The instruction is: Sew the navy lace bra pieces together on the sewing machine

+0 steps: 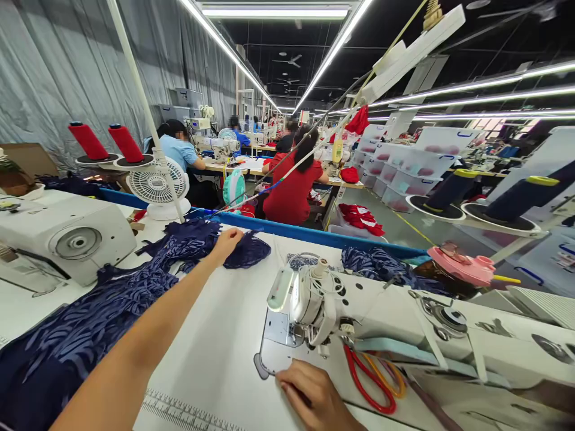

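My left hand (227, 240) reaches far across the white table, its fingers curled down onto a piece of dark blue patterned fabric (179, 248); more of this fabric (76, 335) lies in a heap at the near left. My right hand (314, 396) rests on the table just below the needle plate (276, 350) of a white sewing machine (404, 320), fingers bent, with nothing visible in them. Red-handled scissors (371, 383) lie beside that hand under the machine arm.
A second white sewing machine (67, 239) stands at left, with a small fan (157, 185) and two red thread cones (108, 143) behind it. More blue fabric (381, 266) and a pink object (462, 266) lie at the far right. Other workers sit beyond.
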Demonstrator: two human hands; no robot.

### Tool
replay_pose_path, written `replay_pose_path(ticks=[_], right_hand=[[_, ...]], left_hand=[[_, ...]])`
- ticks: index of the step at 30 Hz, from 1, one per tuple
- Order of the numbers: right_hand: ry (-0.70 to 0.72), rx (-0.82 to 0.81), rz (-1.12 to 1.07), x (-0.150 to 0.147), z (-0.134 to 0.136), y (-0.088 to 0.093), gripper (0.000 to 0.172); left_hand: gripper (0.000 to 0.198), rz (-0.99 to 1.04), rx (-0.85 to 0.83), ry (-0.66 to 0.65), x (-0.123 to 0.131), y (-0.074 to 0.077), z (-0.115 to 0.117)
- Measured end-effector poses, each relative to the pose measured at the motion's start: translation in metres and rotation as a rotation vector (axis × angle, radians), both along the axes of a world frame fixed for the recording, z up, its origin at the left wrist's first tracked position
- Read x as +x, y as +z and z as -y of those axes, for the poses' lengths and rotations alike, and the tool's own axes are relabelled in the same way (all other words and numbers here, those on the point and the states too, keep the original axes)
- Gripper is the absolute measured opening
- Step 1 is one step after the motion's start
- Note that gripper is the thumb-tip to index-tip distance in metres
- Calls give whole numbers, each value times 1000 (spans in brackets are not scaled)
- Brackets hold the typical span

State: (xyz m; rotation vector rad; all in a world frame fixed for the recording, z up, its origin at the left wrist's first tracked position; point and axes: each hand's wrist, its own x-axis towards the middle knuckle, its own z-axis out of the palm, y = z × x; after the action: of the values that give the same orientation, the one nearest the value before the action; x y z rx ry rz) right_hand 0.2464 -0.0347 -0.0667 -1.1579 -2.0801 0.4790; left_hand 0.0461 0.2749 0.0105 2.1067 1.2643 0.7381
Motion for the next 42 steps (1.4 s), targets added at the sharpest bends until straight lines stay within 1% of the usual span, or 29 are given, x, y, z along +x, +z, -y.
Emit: replay_pose_path(ticks=[2, 3, 4, 5, 6, 8, 9, 10, 12, 14, 16, 18, 20, 22, 25, 28, 30, 32, 34, 36, 38, 40, 42], right_hand=[[-15, -6, -14, -1, 0, 2, 20], [-21, -5, -20, -2, 0, 2, 20], [-29, 5, -29, -2, 1, 2, 20], [-44, 22, -39, -3, 1, 2, 20], [-66, 45, -52, -3, 0, 1, 20], [-156, 99, -76, -1, 0, -1, 19], [-217, 121, -83, 0, 0, -3, 19], [-276, 136, -87, 1, 0, -4, 18], [-348, 153, -86, 2, 1, -4, 20], [-311, 154, -6, 1, 3, -1, 26], [-227, 153, 165, -3, 4, 5, 29], [-173, 152, 335, -7, 5, 10, 28], [-169, 158, 403, -8, 7, 12, 25], [-176, 162, 391, -6, 7, 11, 21], [-278, 174, 388, 0, 3, 6, 19], [-389, 121, 520, 1, -9, 3, 22], [-405, 69, 583, -1, -21, 3, 23], [-405, 45, 599, -4, -31, 6, 26], [-380, 33, 607, -3, -34, 12, 26], [-326, 11, 620, 2, -28, 19, 19], [-258, -36, 615, 10, -15, 25, 14], [-243, -60, 582, 16, -2, 26, 17], [-276, -22, 531, 17, 6, 23, 23]], left_hand=[[30, 62, 27, -94, -15, 13, 22], [32, 80, 37, -160, -22, 15, 39], [32, 88, 43, -232, -28, 11, 60], [31, 83, 41, -310, -33, 4, 84], [29, 69, 35, -382, -37, -6, 109], [21, 28, 30, -499, -44, -32, 157], [19, -31, 128, -525, -46, -45, 177], [18, -70, 219, -497, -47, -56, 194], [15, -107, 388, -425, -45, -69, 215], [15, -91, 509, -393, -37, -74, 221], [18, -86, 586, -419, -26, -74, 220], [22, -140, 611, -434, -15, -76, 217], [30, -229, 601, -428, -8, -81, 216], [39, -294, 582, -438, -5, -86, 215], [42, -321, 566, -458, -7, -90, 214], [42, -325, 557, -451, -9, -88, 214], [44, -328, 557, -453, -9, -86, 213], [47, -340, 555, -459, -8, -83, 213], [49, -358, 548, -464, -7, -81, 212], [49, -365, 538, -464, -6, -79, 210], [49, -362, 526, -469, -5, -76, 208], [49, -363, 508, -480, -4, -75, 206], [47, -361, 490, -498, -3, -74, 204]])
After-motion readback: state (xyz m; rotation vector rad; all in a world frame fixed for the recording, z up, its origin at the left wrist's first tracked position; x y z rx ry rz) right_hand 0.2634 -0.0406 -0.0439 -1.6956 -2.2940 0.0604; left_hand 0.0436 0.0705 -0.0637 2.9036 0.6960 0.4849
